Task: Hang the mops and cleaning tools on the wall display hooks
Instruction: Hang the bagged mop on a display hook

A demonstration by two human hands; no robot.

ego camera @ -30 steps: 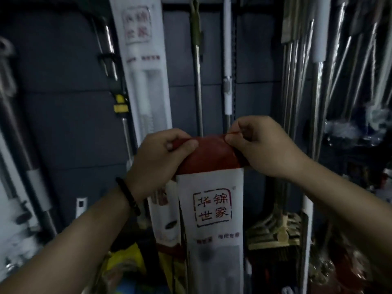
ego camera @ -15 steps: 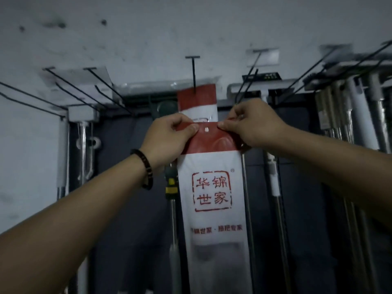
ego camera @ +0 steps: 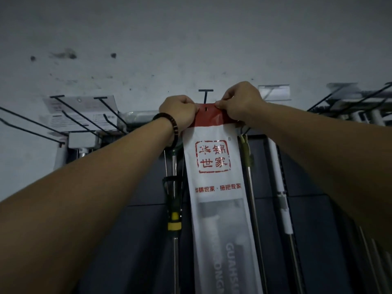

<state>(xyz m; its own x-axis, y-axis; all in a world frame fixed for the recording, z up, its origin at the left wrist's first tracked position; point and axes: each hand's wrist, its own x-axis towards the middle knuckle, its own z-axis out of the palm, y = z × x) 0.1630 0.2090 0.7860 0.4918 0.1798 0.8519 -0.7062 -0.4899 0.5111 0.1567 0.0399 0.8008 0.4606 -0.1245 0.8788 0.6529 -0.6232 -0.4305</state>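
Observation:
A long white mop package (ego camera: pixel 214 166) with a red top band and red printed characters hangs down in front of me. My left hand (ego camera: pixel 179 113) pinches the red band's left corner and my right hand (ego camera: pixel 239 101) pinches its right corner. The band's small hanging hole sits between my thumbs, just below the tip of a black T-ended wall hook (ego camera: pixel 205 94). The package's lower end runs out of view.
Several bare black hooks (ego camera: pixel 80 117) jut from the wall at left, more at the right (ego camera: pixel 347 96). A green-and-yellow handled metal pole (ego camera: pixel 174 209) hangs left of the package, thin metal poles (ego camera: pixel 252 198) and a white-handled one (ego camera: pixel 280 187) to its right.
Both hands have lifted the package from low in front of the display up to the hook. The red band now sits right under the hook's tip, higher than before.

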